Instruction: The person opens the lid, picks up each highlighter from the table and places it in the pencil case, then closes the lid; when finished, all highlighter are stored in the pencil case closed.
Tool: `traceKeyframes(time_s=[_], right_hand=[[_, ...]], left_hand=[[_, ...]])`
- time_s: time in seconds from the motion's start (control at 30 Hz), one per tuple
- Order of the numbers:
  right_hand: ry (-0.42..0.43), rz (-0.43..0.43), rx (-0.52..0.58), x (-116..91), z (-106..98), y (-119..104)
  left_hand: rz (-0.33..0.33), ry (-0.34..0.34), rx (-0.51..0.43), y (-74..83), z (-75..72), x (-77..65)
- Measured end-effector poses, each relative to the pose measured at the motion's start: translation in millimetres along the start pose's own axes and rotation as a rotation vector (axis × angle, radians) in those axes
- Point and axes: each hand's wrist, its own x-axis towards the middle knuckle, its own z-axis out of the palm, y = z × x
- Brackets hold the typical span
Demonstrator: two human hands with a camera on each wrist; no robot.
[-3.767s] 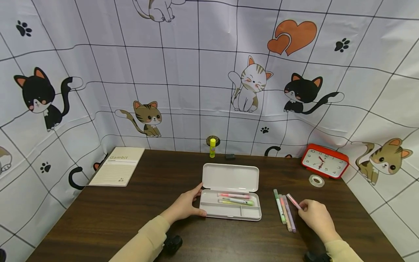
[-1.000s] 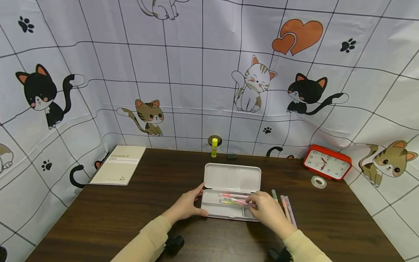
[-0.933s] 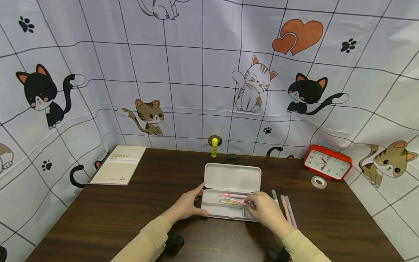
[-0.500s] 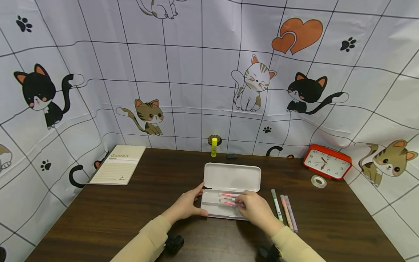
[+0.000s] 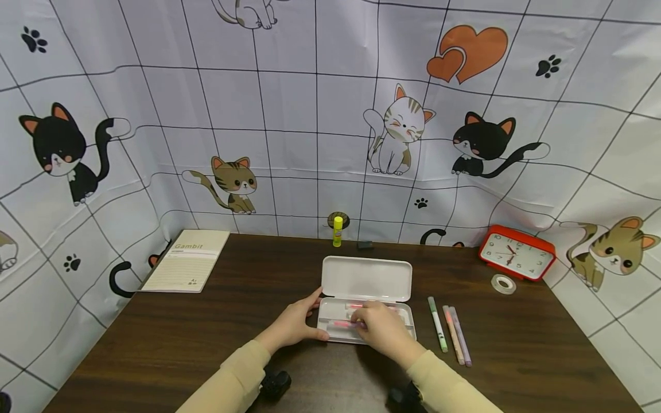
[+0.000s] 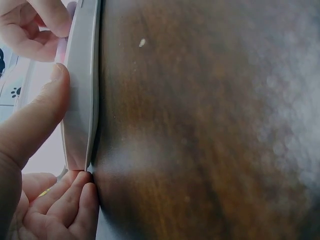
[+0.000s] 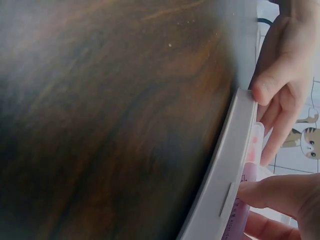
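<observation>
An off-white pencil case (image 5: 366, 278) lies with its lid folded back on the brown table. My left hand (image 5: 290, 322) grips its left end, thumb at the front edge and the other fingers at the side. Between thumb and fingers, my right hand (image 5: 386, 331) pinches a pink-purple highlighter (image 7: 239, 212) low over the front compartment, its clear pink end pointing left. Behind it, in the rear compartment, lies a pink pen (image 5: 354, 306), partly hidden by my right hand. Right of the case are a green-and-white pen (image 5: 437, 324), an orange pen (image 5: 453, 335) and a purple pen (image 5: 461, 336).
A yellow glue stick (image 5: 337, 232) stands at the back edge beside a small dark block (image 5: 364, 245). A red alarm clock (image 5: 517, 252) and a roll of white tape (image 5: 503, 284) are at the back right. A notebook (image 5: 187, 261) lies back left.
My right hand picked the highlighter up from beside the other pens and brought it left into the case; in the last second it slid further left, to the front compartment. My left hand stayed put.
</observation>
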Motion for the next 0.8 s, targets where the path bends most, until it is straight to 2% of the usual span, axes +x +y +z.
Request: traceKeyframes(time_s=[0.5,0.8], right_hand=[[0.017,0.027,0.017,-1,4,3],[0.066,0.061,0.021,-8,-12,10]], left_hand=[[-0.004,-0.004,0.006,-3.5,0.8,1.5],[-0.005,-0.008,0.0,-2.5,0.5,1.6]])
